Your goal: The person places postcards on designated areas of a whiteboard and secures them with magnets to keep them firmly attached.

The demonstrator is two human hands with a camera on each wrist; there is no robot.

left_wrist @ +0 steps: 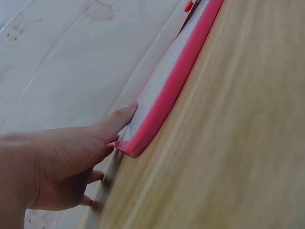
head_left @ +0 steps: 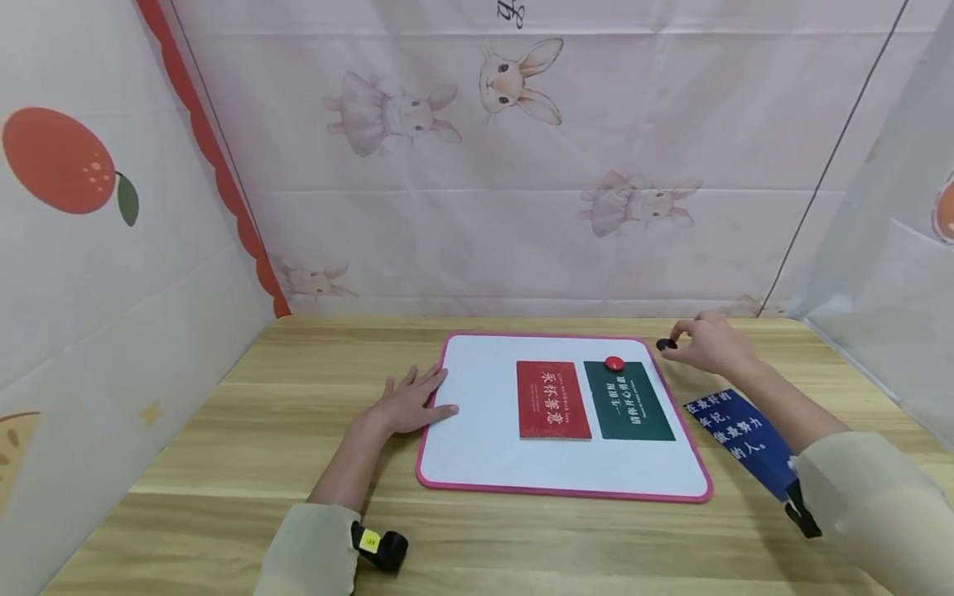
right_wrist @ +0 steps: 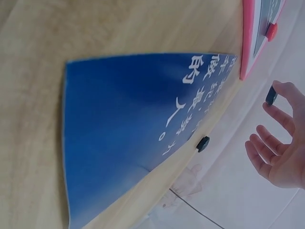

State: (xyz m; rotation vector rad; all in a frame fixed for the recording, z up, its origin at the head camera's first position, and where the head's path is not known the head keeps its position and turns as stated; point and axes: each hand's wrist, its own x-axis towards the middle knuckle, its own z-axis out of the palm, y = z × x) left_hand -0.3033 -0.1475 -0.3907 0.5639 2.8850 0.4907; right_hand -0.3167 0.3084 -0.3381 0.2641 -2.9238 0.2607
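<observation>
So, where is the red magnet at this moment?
In the head view, the red magnet sits on the top edge of the dark green card, on the right side of the pink-rimmed whiteboard.

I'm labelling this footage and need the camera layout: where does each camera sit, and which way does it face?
Head: worn on the head, facing forward and down at the whiteboard; left hand, right hand and both sleeves show.
Left wrist: worn there, looking past the left hand along the whiteboard's edge and wooden table.
Right wrist: worn there, looking across the blue card; the right hand pinches a black disc.
Head and right wrist share the card, disc and right hand.
</observation>
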